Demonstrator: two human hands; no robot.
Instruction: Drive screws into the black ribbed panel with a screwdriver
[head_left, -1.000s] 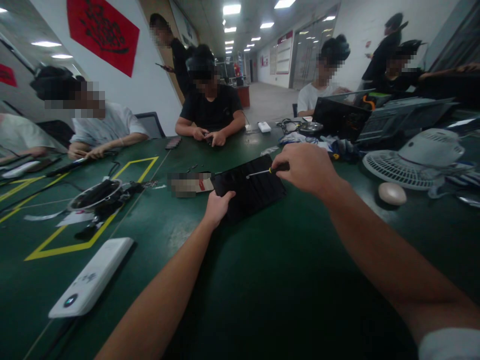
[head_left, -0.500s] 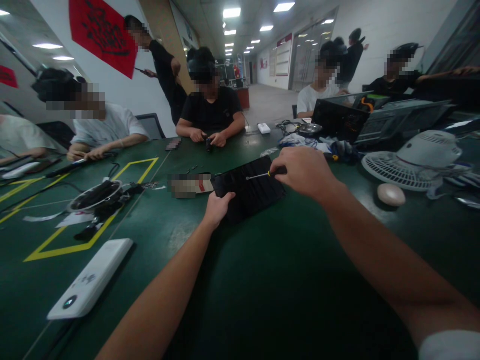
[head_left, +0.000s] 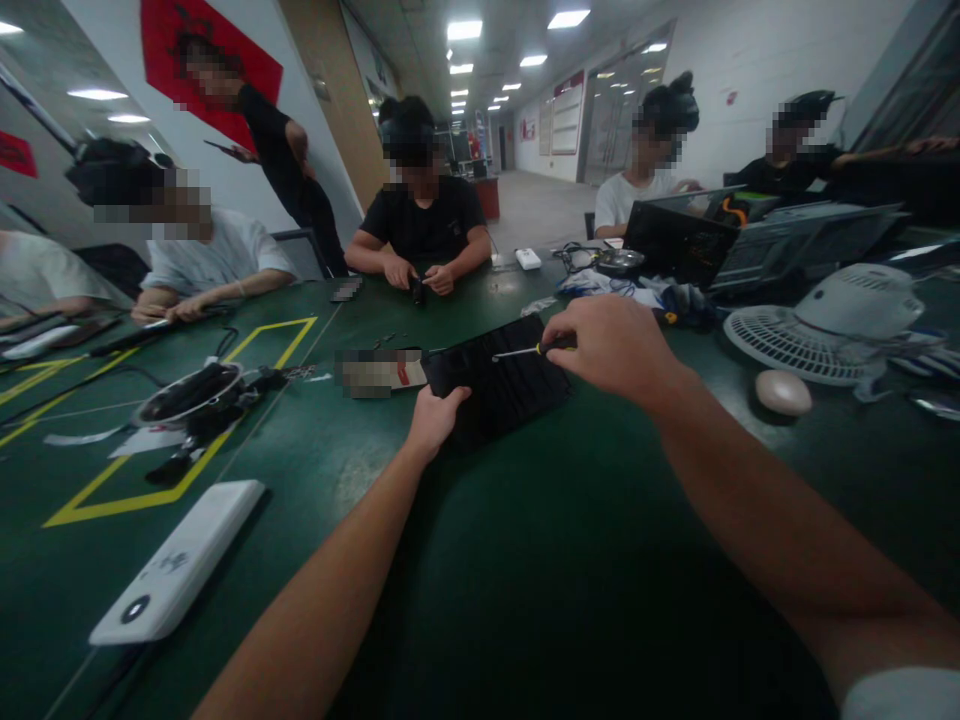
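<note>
A flat black rectangular panel (head_left: 499, 395), its exact kind unclear, is tilted over the green table. At its near left corner my left hand (head_left: 438, 415) grips the edge, thumb on top and fingers hidden beneath. My right hand (head_left: 607, 345) is closed around the dark-and-yellow handle of a screwdriver (head_left: 517, 352). The metal shaft points left across the panel, and its tip lies over the panel's upper middle; whether it touches cannot be made out. Just left of the panel lies a beige box (head_left: 401, 371) with a red mark, partly blurred.
A white power bank (head_left: 180, 565) lies at front left, near a cable-filled ring (head_left: 191, 395) and yellow tape lines. To the right are a pale computer mouse (head_left: 783, 392), a white fan (head_left: 840, 320) and dark computer parts (head_left: 679, 245). Several people sit around the table (head_left: 570, 560).
My hands, the panel and the screwdriver stay almost in place. A standing person at the back left has moved left, and another at the back right is no longer visible.
</note>
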